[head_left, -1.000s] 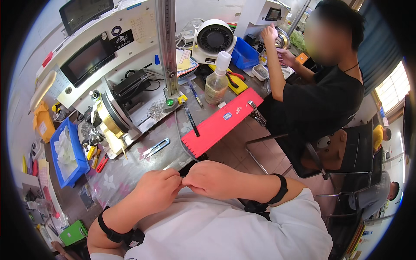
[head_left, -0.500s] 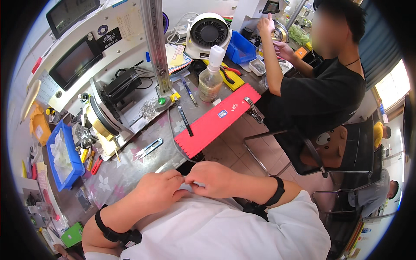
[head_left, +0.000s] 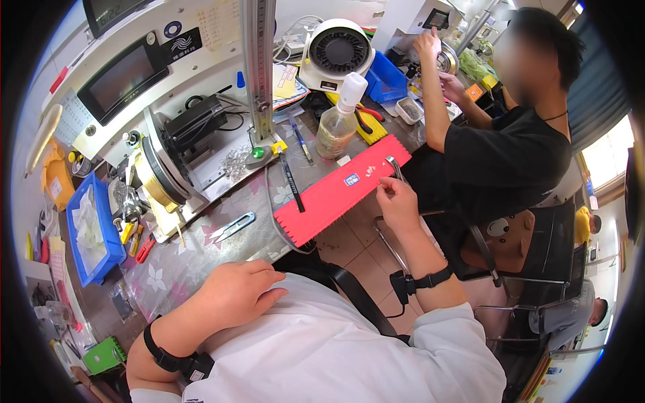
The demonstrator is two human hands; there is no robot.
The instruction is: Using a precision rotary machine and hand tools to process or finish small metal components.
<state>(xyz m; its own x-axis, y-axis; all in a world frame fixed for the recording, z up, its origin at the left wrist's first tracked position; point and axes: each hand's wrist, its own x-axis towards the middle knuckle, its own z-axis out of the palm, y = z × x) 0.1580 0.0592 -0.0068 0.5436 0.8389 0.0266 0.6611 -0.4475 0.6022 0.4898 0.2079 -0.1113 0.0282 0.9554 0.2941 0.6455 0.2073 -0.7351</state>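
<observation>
My left hand [head_left: 245, 294] rests against my white shirt, its fingers stretched and the thumb apart, with nothing seen in it. My right hand [head_left: 399, 203] is raised beside the front edge of a long red board [head_left: 322, 205] with notched edges. Thumb and forefinger are pinched together there; whatever they may hold is too small to make out. A metal clamp [head_left: 395, 168] sits on the board's right part, just beyond that hand. Across the board's left end lies a thin black strip [head_left: 291, 181]. Blue-handled thread snips [head_left: 233, 226] lie on the table left of the board.
A machine with a gold wire spool [head_left: 153, 181] stands at left, beside a blue tray [head_left: 97, 235]. Behind the board are a liquid bottle [head_left: 336, 127], pliers [head_left: 366, 121] and a white fan [head_left: 339, 54]. A co-worker in black [head_left: 510, 148] sits at right, hands at another machine.
My hands have parted: the right has moved away to the right and forward, up to the red board's edge. My left hand stays by my shirt, its fingers now straighter. The view has shifted slightly.
</observation>
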